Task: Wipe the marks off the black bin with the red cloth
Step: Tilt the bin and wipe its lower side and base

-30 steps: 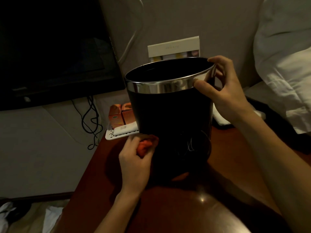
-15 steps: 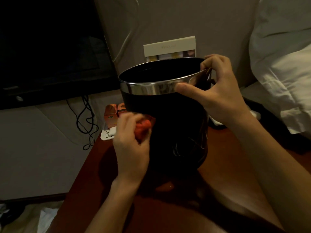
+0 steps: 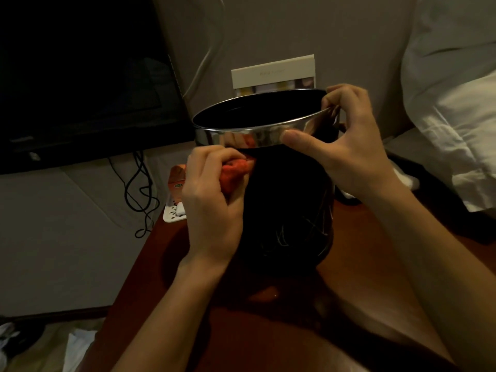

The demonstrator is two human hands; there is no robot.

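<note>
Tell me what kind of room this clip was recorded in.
Most likely a hotel room or bedroom: white pillows on the right, a dark television on the left, and a reddish wooden table with a menu card standing against the wall.

- No legible text anywhere.
- Faint printed line on cream card (image 3: 273, 71) standing against wall: too small to read.
- Round green emblem on orange carton (image 3: 177, 176) beside black bin: blurred, unreadable.
</note>
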